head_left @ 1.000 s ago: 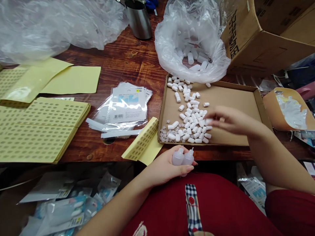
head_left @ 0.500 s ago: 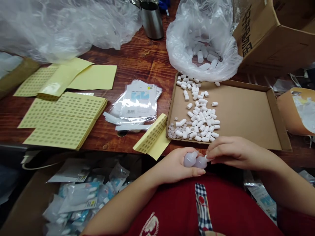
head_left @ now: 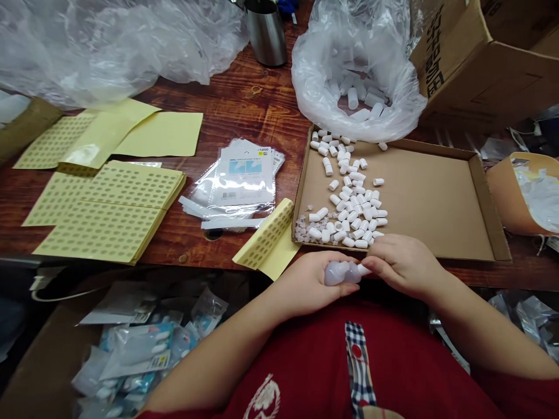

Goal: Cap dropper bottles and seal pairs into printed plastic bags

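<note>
Two small translucent plastic bottles (head_left: 334, 274) lie side by side in my left hand (head_left: 299, 286), whose fingers and thumb are wrapped round them near my lap. My right hand (head_left: 404, 266) is closed, thumb and forefinger pinching a white cap (head_left: 363, 269) at the neck of the right-hand bottle. Just beyond my hands, many loose white caps (head_left: 358, 210) are scattered over the left half of a shallow cardboard tray (head_left: 430, 203). Small translucent bits (head_left: 301, 231) are heaped in its near left corner.
Yellow sticker sheets (head_left: 113, 215) and clear printed pouches (head_left: 244, 174) lie to the left. Behind the tray sit a plastic bag of translucent bottles (head_left: 305, 96), a metal pitcher (head_left: 267, 35) and a cardboard box (head_left: 463, 64). An orange bin (head_left: 502, 192) stands right; filled packets (head_left: 135, 349) lie below.
My right hand has turned and its fingers have curled in, with the cap now plainly at the bottle's neck. The bottles have shifted slightly within my left hand.
</note>
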Motion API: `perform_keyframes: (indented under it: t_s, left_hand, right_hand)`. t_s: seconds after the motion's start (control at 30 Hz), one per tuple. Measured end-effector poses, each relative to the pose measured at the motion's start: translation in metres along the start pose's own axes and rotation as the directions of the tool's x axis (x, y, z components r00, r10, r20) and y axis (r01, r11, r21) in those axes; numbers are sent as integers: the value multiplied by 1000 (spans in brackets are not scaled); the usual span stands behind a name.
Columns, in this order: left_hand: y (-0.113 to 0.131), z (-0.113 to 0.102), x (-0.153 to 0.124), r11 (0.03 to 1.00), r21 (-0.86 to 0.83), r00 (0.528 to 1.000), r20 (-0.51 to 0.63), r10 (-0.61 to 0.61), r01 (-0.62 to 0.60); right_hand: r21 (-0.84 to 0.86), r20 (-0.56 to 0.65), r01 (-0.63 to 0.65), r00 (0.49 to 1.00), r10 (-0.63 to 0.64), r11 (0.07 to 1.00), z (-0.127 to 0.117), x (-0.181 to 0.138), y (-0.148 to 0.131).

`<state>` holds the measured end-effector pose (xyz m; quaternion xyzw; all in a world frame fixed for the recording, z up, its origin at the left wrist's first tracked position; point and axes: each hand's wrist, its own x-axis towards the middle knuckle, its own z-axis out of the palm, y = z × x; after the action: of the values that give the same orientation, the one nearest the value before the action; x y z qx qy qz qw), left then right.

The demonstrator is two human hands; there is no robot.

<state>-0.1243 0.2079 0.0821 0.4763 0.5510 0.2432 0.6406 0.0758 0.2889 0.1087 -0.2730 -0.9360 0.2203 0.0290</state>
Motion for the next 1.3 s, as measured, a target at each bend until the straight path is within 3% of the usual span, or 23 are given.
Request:
perform_keyframes:
  t_s: [0.17, 0.3, 0.47, 0.6, 0.77, 0.93, 1.1, 1.3]
  left_hand:
    - [-1, 4, 1, 978, 200, 989, -128, 77, -50]
    - [-4, 9, 1, 912, 378, 957, -167, 236, -159]
    - [-11, 15, 1, 821, 519, 916, -161, 366, -237]
    - [-17, 20, 2, 717, 627, 847, -166, 505, -305]
    - [-19, 23, 2, 623, 691, 773, -147, 618, -366]
    - [-17, 28, 1, 457, 799, 642, -119, 758, -390]
    - [-14, 28, 2, 487, 784, 667, -130, 734, -384]
    - [-17, 33, 4, 393, 854, 631, -102, 769, -341]
  right_hand:
    - [235, 34, -47, 999, 40, 971, 0, -9, -3]
    - [216, 69, -268, 963, 259, 939, 8, -16, -8]
    - [384, 36, -263, 962, 271, 885, 14, -24, -15]
    - [360, 75, -408, 909, 409, 839, 17, -27, -20]
    - [403, 7, -274, 955, 297, 873, 23, -28, -23]
    - [303, 27, -407, 907, 419, 861, 27, -26, -23]
    - [394, -17, -294, 945, 327, 871, 21, -28, -21]
    - [321, 47, -446, 889, 456, 835, 31, -20, -26]
